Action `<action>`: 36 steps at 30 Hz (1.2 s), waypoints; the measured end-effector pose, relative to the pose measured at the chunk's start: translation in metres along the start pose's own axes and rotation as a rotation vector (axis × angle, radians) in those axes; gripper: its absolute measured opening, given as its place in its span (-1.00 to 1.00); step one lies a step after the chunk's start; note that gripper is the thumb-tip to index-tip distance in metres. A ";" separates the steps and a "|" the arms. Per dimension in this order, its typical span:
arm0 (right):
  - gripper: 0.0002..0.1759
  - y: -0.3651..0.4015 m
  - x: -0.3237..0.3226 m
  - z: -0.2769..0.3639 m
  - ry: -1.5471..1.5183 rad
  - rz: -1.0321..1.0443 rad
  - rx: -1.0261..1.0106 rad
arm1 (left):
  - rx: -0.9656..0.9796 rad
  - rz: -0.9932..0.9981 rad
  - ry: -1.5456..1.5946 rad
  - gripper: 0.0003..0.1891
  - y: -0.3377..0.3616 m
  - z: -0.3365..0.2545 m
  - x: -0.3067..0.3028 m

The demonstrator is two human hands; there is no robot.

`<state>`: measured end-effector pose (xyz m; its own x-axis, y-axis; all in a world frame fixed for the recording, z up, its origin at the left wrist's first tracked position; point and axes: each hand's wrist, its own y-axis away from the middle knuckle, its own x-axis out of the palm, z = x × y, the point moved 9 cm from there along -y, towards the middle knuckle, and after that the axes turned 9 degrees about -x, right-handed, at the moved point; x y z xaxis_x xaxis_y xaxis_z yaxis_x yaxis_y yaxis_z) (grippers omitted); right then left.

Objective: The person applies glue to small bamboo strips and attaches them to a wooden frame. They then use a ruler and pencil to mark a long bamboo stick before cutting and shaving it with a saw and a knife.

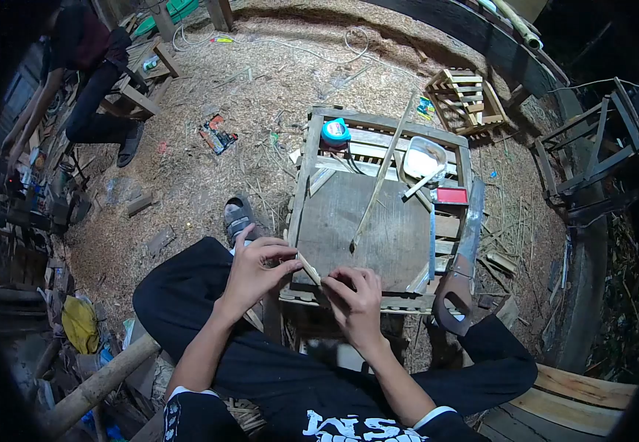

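Observation:
Between my two hands is a short, pale strip of wood (308, 269), slanting down to the right over the near left corner of a dark board (400, 228). My left hand (259, 271) pinches its upper left end between thumb and fingers. At the lower right end, my right hand (355, 296) is closed with its fingertips on the strip. The board lies on a slatted wooden table (299, 214). A long thin stick (380, 193) rests across the board, its near tip beyond my right hand.
A blue tape measure (336, 132), a plastic tub (424, 158) and a red-topped box (451, 196) sit on the table. A handsaw (467, 254) lies along its right edge. Slatted wooden frames (469, 99) stand beyond. At left, another person (87, 74) crouches near a nail gun (218, 134).

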<state>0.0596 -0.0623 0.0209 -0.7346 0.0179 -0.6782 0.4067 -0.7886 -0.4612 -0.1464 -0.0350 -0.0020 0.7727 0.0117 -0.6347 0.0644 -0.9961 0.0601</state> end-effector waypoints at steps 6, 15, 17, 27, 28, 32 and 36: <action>-0.73 0.000 -0.001 0.001 0.000 -0.005 0.015 | -0.033 0.001 0.041 -0.72 0.000 0.000 -0.001; -0.71 0.002 0.000 0.001 -0.012 -0.046 0.007 | -0.001 0.017 0.017 -0.72 0.000 -0.007 -0.005; -0.70 0.000 -0.002 0.003 -0.018 -0.051 0.017 | 0.057 0.030 -0.052 -0.74 0.001 -0.011 -0.003; -0.67 0.002 0.001 0.004 0.010 -0.003 -0.006 | 0.046 0.034 -0.050 -0.76 0.001 -0.011 -0.003; -0.67 0.001 0.001 0.005 0.012 -0.003 -0.007 | 0.056 0.025 -0.056 -0.77 0.001 -0.014 -0.005; -0.68 -0.002 0.002 0.010 0.059 0.038 -0.017 | 0.071 0.027 -0.076 -0.78 0.001 -0.017 -0.004; -0.69 -0.001 0.005 0.012 0.108 0.068 -0.020 | 0.085 0.029 -0.088 -0.78 0.001 -0.016 -0.003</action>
<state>0.0491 -0.0687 0.0251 -0.6423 0.0317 -0.7658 0.4650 -0.7781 -0.4223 -0.1386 -0.0344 0.0120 0.7151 -0.0216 -0.6987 -0.0140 -0.9998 0.0166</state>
